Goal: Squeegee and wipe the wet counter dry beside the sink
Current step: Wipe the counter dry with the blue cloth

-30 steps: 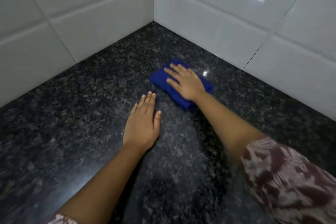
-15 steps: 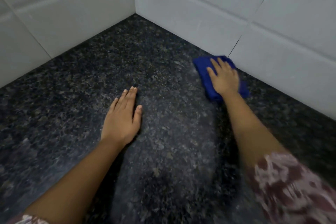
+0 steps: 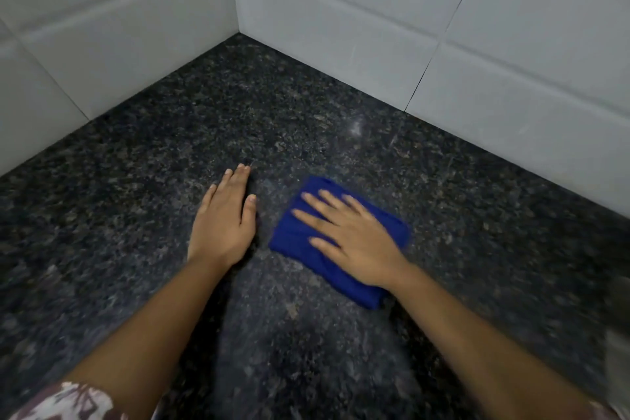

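A folded blue cloth (image 3: 293, 235) lies flat on the dark speckled granite counter (image 3: 306, 112), near the middle of the view. My right hand (image 3: 354, 235) presses down on it with fingers spread, palm on the cloth. My left hand (image 3: 225, 218) rests flat on the bare counter just left of the cloth, fingers together, holding nothing. A narrow strip of counter separates the two hands. No squeegee or sink is clearly in view.
White tiled walls (image 3: 341, 10) meet in a corner at the back and bound the counter on the left and right. A blurred pale edge (image 3: 618, 351) shows at the far right. Patterned sleeves cover both upper arms.
My right hand has slid the blue cloth from beside the right wall back toward me and leftward, close to my left hand. The left hand has stayed flat on the counter.
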